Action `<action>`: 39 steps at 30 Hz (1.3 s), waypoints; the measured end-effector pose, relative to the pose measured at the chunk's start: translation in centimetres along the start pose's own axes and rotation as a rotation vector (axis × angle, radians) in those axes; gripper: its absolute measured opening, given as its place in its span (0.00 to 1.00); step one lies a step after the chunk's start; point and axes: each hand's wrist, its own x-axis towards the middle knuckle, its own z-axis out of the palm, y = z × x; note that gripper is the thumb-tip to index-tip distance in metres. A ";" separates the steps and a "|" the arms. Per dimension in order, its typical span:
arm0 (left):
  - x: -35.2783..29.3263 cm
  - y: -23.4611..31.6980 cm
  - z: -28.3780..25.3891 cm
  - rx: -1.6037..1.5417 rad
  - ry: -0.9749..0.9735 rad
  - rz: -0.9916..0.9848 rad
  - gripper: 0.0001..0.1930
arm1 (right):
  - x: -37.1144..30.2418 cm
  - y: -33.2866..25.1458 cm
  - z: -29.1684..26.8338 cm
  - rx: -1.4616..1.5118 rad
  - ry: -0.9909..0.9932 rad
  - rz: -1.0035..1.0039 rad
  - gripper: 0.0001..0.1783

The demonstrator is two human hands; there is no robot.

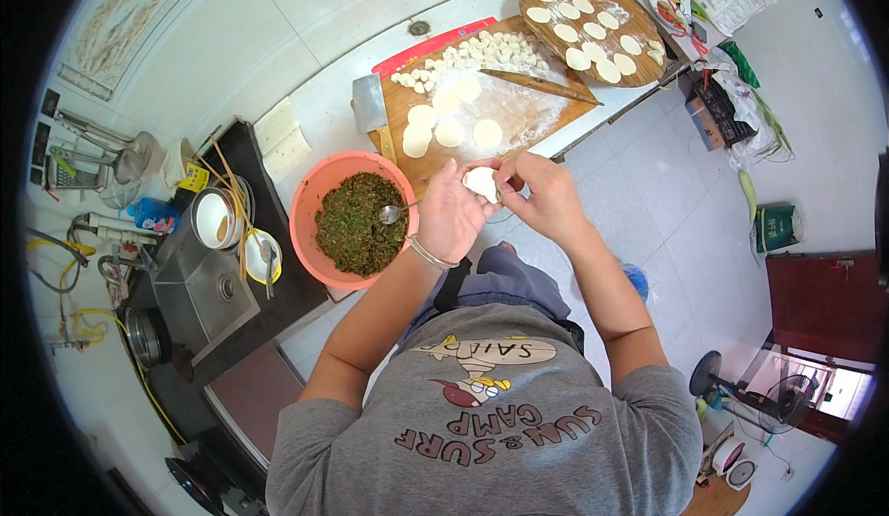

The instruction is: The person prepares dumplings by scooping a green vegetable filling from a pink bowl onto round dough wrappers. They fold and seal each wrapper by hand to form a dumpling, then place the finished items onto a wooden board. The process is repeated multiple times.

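Between my two hands is a folded white dumpling (482,184), held just past the near edge of the floured wooden board (528,101). My left hand (451,212) is turned palm up and cradles it in the fingers. Thumb and fingers of my right hand (544,199) pinch its edge from the right. Several round dough wrappers (450,133) lie on the board, behind them a heap of small dough pieces (482,51). Left of my left hand stands a pink basin (298,229) of chopped green filling (356,224), with a metal spoon (391,213) in it.
A cleaver (369,109) and a rolling pin (537,82) rest on the board. Beyond it, a round wooden board (607,7) carries more wrappers. On the left are a sink (208,285), bowls (215,217) and chopsticks (231,178). Bags and a box (718,113) stand at the right.
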 end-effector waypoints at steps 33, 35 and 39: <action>0.4 0.3 -0.3 0.261 -0.035 -0.095 0.28 | 0.7 0.8 -2.4 -0.011 -0.121 -0.144 0.07; 0.3 0.3 0.0 0.248 -0.021 -0.110 0.28 | 0.7 1.1 -2.2 0.007 -0.123 -0.174 0.07; 0.4 -0.1 -0.5 0.261 -0.026 -0.124 0.28 | 0.7 1.0 -2.0 -0.002 -0.129 -0.162 0.05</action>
